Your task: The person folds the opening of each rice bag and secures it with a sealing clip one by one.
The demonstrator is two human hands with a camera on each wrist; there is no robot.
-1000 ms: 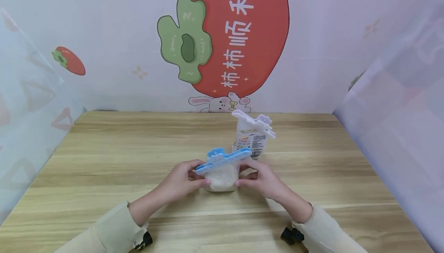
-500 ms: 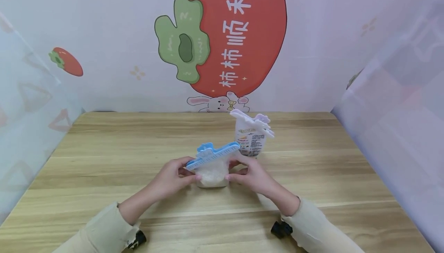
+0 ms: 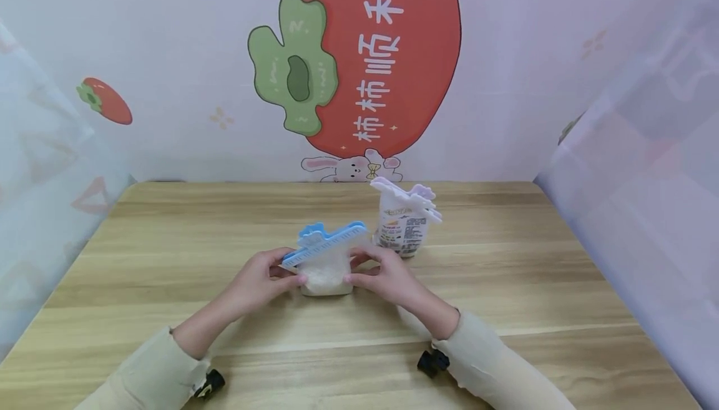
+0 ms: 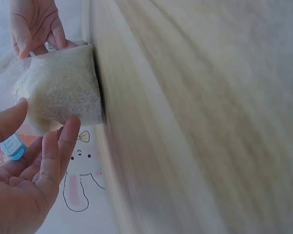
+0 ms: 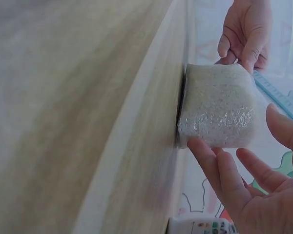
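A clear bag of rice [image 3: 326, 278] stands on the table, its top closed by a blue bag clip [image 3: 324, 243] that slants up to the right. My left hand [image 3: 262, 280] holds the bag's left side, its thumb at the lower front corner. At the right side, my right hand [image 3: 387, 274] holds the bag with its thumb low in front and its fingers farther back. Both wrist views show fingertips against the bag [image 4: 63, 87], whose base lies close to the wood. Behind it to the right stands a white printed bag [image 3: 401, 226] with a pale lilac clip [image 3: 409, 196].
The wooden table [image 3: 185, 229] reaches back to a white printed backdrop [image 3: 185, 35] with a large red fruit. Pale curtains [image 3: 646, 198] line both sides. The white printed bag is near my right hand's fingers.
Both hands have shifted the bag of rice left and slightly back, widening its gap from the white printed bag. The head view has also shifted a little.
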